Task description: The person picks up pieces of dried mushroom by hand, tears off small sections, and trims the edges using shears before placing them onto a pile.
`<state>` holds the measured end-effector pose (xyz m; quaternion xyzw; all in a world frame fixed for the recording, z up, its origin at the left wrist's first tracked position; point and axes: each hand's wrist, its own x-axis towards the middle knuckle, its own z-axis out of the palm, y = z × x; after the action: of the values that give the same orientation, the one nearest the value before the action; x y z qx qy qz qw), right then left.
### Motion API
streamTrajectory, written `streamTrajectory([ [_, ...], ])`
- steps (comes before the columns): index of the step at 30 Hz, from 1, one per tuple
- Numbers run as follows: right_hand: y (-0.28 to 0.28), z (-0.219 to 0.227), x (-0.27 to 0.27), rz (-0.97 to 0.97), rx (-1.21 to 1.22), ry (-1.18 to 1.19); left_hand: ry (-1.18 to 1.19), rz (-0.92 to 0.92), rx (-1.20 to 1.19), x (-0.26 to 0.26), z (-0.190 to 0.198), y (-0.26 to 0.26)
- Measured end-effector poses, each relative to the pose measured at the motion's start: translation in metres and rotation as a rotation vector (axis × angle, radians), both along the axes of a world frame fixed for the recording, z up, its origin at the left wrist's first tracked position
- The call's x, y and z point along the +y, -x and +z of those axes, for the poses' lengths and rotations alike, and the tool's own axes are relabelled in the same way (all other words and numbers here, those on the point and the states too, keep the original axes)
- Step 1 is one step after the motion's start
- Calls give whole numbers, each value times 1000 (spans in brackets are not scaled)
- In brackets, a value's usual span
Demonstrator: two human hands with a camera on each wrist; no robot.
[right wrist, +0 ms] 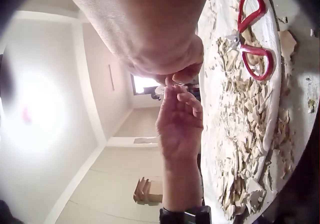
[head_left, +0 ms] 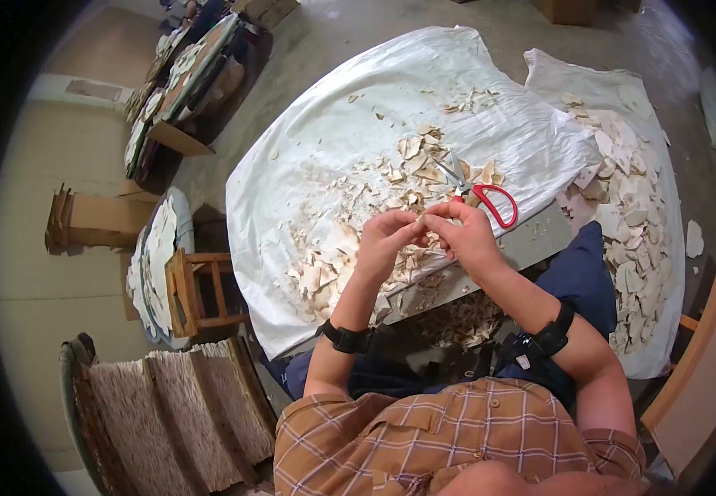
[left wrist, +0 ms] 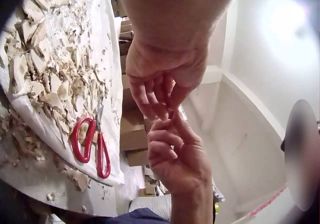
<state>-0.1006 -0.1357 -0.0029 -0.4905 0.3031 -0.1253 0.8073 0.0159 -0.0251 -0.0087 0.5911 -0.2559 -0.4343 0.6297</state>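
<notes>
The left hand (head_left: 384, 242) and right hand (head_left: 469, 237) meet at their fingertips above the near edge of the white-covered table. Thumbs and index fingers pinch a small pale piece (head_left: 421, 220), mostly hidden between them. In the left wrist view, the left hand (left wrist: 167, 74) is above the right hand (left wrist: 180, 159), their fingertips touching. The right wrist view shows the left hand (right wrist: 180, 124) below the right hand (right wrist: 172, 59). Red-handled scissors (head_left: 513, 204) lie open-bladed just beyond the right hand. Pale, brown-edged flakes (head_left: 411, 153) are scattered over the white sheet (head_left: 292, 140).
A second white sheet at the right bears a long heap of pale pieces (head_left: 626, 223). More scraps (head_left: 465, 321) lie below the table edge. At left stand a wooden stool (head_left: 180, 285), a large stack of layered pieces (head_left: 172, 413) and a cardboard box (head_left: 110, 219).
</notes>
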Motion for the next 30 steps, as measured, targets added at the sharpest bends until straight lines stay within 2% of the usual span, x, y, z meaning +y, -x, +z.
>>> streamTrajectory([
  [2,-5,0,-3,-8,-24,235,-2,21,19,-2,2,-3],
  [3,-5,-1,-3,-6,-24,232,-4,23,19,-1,4,-2],
  [5,-6,-2,-2,-52,-112,563,35,18,19,2,7,0],
  [6,-5,-1,-2,-50,-113,562,34,20,19,3,7,0],
  [8,-4,4,-2,-33,-97,1063,27,-46,-63,5,5,-3],
  [9,-4,4,-3,-30,-99,1064,29,-43,-63,7,5,-4],
  [11,-5,2,-5,92,-96,822,4,-83,19,12,3,-7],
  [12,-4,4,-6,93,-95,822,4,-82,21,14,2,-8],
  [14,-3,10,-7,188,-144,565,75,-115,147,17,1,-8],
  [15,-4,8,-7,192,-143,565,75,-112,149,18,1,-8],
  [17,-6,3,-7,115,-220,934,23,-103,137,20,1,-9],
  [18,-7,3,-6,117,-223,934,24,-100,135,21,0,-9],
  [20,-7,5,-4,115,32,-39,92,-117,220,21,-2,-7],
  [21,-8,-2,-7,110,29,-35,95,-122,216,19,-2,-6],
  [23,-10,-23,-12,-169,-111,-466,112,-64,112,16,-2,-1],
  [24,-10,-19,-11,-168,-115,-464,114,-65,108,10,0,3],
  [26,-7,-9,-5,-13,6,-621,-13,-33,-350,-3,7,14],
  [27,-8,-7,-1,-67,66,-648,-21,-52,-525,-6,6,15],
  [28,-8,-9,0,-67,65,-647,-19,-52,-526,-7,7,13],
  [30,-10,-14,-3,-68,-33,-657,-94,-3,-312,-12,11,0],
])
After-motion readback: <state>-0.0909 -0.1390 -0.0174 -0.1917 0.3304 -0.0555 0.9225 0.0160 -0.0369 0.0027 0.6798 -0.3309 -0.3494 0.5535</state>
